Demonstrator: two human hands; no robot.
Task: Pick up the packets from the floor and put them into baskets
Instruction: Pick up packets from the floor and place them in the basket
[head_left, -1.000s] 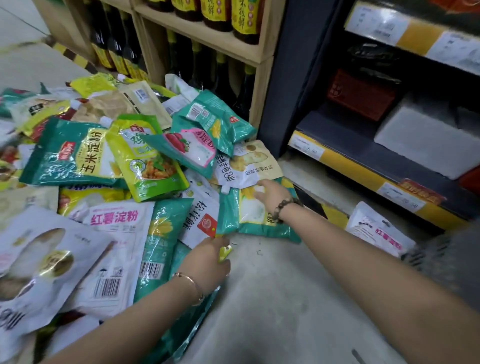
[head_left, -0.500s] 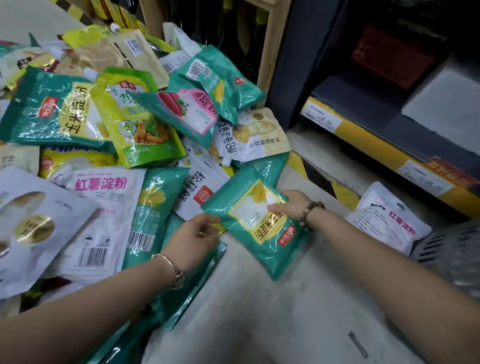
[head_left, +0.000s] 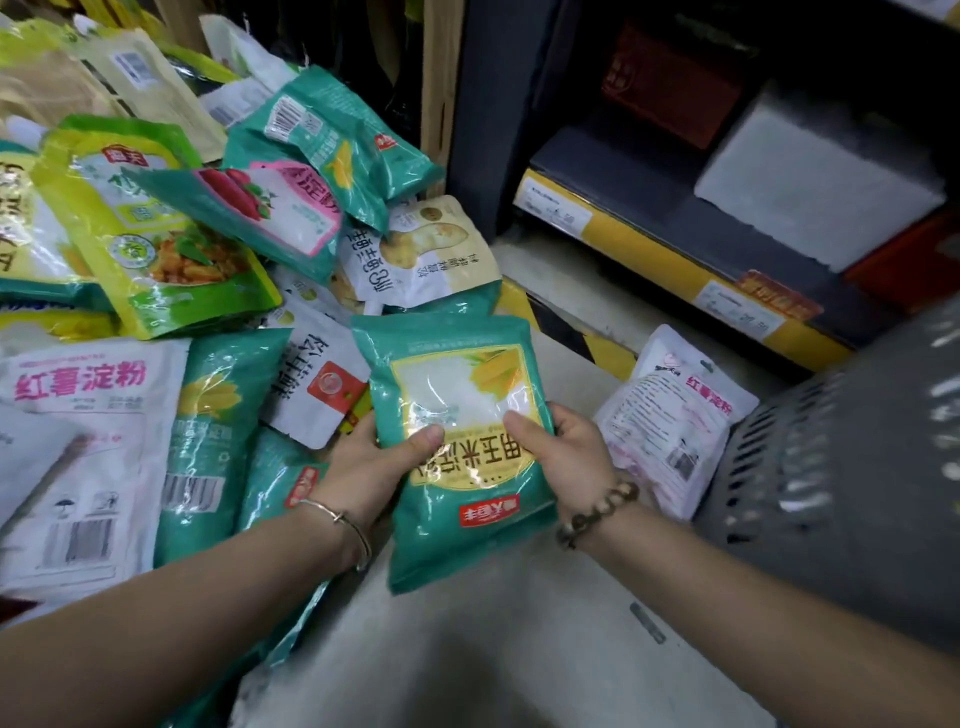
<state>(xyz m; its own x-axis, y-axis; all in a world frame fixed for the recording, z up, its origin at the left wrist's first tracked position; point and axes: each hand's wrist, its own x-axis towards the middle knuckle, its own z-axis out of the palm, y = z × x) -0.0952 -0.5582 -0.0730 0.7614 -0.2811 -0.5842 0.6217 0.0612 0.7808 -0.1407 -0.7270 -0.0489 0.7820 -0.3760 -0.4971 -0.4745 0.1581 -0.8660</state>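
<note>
Most of the lower view is pale concrete floor (head_left: 519, 649), with a strip of yellow-and-black tape (head_left: 561, 327) running along it towards the shelves. Behind it on the right stands a dark shelf unit (head_left: 483, 104) with a yellow price rail along the edge of its lowest board, and a white block (head_left: 815, 176) sits on that board. A wooden rack (head_left: 434, 78) stands just left of the unit.

A big heap of packets (head_left: 156, 234) covers the floor on the left, overlapping one another: teal, lime-green, white and beige bags, some lying face up and others showing barcodes. A grey basket (head_left: 841, 467) with slotted walls stands at the right edge, blurred.

The teal packet (head_left: 462, 395) with a yellow corn label is held in both hands over the bare floor, between the heap and the basket, label towards the camera and its print upside down. A white packet (head_left: 670, 415) with pink lettering lies on the floor on its own, touching the side of the basket and just right of the right hand.

The left hand (head_left: 374, 462) grips the teal packet's left edge, thumb pressed on the front and the other fingers curled behind it out of sight. The right hand (head_left: 571, 452) grips the right edge the same way, thumb on the label. A thin metal bangle (head_left: 343, 519) circles the left wrist, and a bead bracelet (head_left: 597, 512) circles the right.
</note>
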